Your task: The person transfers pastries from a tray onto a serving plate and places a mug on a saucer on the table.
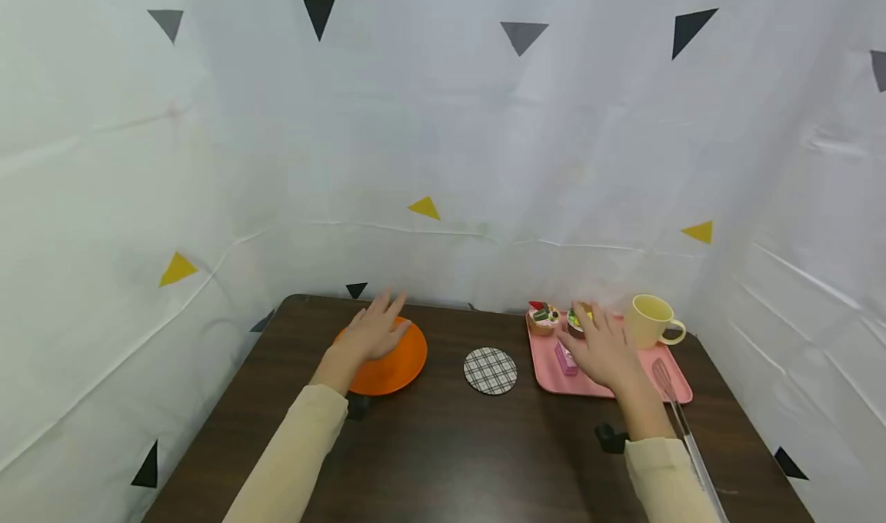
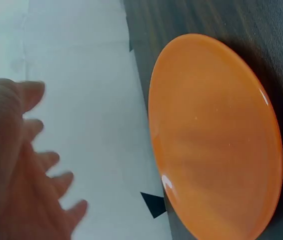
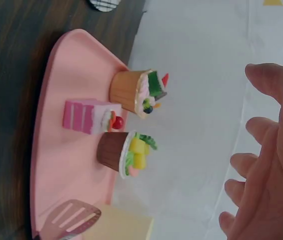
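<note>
My left hand [image 1: 370,334] hovers over an orange plate [image 1: 398,369], fingers spread, holding nothing. In the left wrist view that hand [image 2: 29,165] is apart from the plate [image 2: 216,135]. Above a pink tray [image 1: 550,373] is my right hand [image 1: 605,354], its fingers extended with nothing in them. On the tray, the right wrist view shows a toy pink cake slice [image 3: 89,116], a tan-cupped cupcake [image 3: 126,92] and a brown-cupped cupcake [image 3: 114,150] with yellow and green toppings. A slotted turner [image 3: 71,220] lies with its head over the tray.
A yellow mug [image 1: 647,323] stands at the tray's back right. Between plate and tray lies a round checked coaster [image 1: 490,371]. The turner's long handle [image 1: 699,461] runs toward the front of the dark wooden table [image 1: 443,461]. White sheeting [image 1: 443,138] surrounds the back and sides.
</note>
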### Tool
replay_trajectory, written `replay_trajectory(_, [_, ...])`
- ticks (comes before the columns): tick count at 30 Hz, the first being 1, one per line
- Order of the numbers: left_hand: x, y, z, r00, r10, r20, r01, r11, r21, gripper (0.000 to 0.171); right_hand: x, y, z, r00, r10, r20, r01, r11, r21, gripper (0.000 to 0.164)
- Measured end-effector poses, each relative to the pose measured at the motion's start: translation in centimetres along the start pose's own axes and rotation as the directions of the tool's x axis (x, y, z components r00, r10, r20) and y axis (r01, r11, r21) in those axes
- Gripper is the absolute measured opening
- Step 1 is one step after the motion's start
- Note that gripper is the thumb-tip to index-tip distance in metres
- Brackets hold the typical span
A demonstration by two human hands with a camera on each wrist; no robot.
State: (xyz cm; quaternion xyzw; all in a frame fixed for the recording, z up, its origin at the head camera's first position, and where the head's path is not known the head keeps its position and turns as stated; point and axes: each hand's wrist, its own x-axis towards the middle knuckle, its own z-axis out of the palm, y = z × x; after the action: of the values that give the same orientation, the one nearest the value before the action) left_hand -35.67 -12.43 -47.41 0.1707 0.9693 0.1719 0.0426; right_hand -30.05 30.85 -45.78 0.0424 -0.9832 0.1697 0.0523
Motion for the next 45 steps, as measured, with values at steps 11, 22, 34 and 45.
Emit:
replay_trajectory(11, [-1.2,-1.7,-2.1,0.982,0.066,-0.178,-0.074,0.997,-0.038,0.062,-1.8,-0.1,-3.5,1.000,0.008,-0.005,-0.007,1.000,0.009,0.090])
replay_trajectory(22, [-2.7,-6.6,-1.5,0.992,-0.085,-0.098,0.065,0.980,-0.188,0.040,-6.1,2.4,-6.4,0.995,0.090,0.032,-0.093,0.991,0.094,0.088])
replay_trajectory(34, [-4.0,-11.5,0.6,0.982,-0.175,-0.068,0.135,0.912,-0.388,0.041,-9.6,6.9,-5.3,0.990,0.123,0.069,-0.132,0.980,0.148,0.070])
replay_trajectory(45, [-4.1,-14.1,3.2,0.953,-0.303,0.008,0.252,0.777,-0.577,0.054,-11.6,9.5,-4.1,0.967,0.229,0.115,-0.239,0.967,0.089,0.074])
